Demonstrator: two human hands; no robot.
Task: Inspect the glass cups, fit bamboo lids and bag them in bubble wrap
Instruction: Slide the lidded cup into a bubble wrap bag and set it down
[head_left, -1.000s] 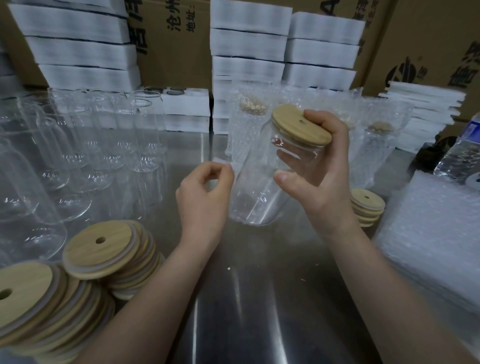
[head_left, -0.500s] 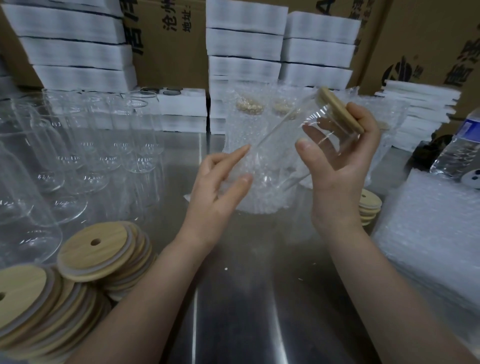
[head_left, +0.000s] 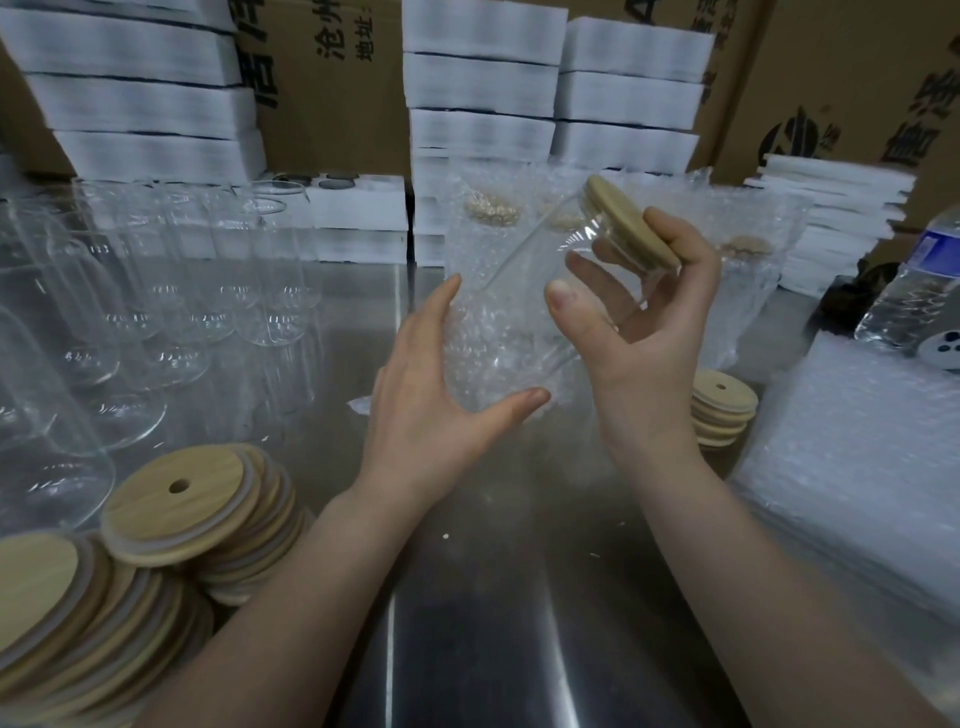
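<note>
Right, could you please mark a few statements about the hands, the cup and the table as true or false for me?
1. The right hand holds a glass cup with a bamboo lid fitted. True.
2. That cup is held upright. False: it is tilted, lid end up and to the right.
3. The left hand grips a loose lid. False: its fingers are straight and hold no lid.
4. Lidless glass cups stand on the left of the table. True.
5. The water bottle stands among them. False: it is at the table's right edge.
</note>
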